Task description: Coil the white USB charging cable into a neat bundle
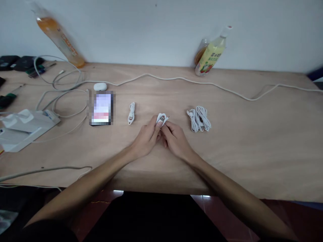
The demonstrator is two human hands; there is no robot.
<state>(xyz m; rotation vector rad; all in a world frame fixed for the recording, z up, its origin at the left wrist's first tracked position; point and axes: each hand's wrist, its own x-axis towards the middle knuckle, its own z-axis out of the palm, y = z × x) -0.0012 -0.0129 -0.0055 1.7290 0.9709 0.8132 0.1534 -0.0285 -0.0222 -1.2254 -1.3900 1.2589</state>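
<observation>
Both hands meet over the middle of the table, around a coiled white USB cable point(161, 117). My left hand point(145, 139) is closed on the cable's left side, thumb pressed against the coil. From the other side, the fingers of my right hand point(176, 138) pinch the same coil, close to a thin dark tip that sticks out. The lower part of the cable is hidden by the fingers. One more bundled white cable point(131, 113) lies to the left of my hands. To the right sits a group of bundled white cables point(199, 119).
A phone point(102, 109) and a white earbud case point(100, 86) lie at left, near a white power strip point(25, 127) and loose cords. An orange bottle point(60, 38) and a yellow drink bottle point(211, 55) lean on the wall. One long white cord point(181, 78) crosses the table point(252, 144).
</observation>
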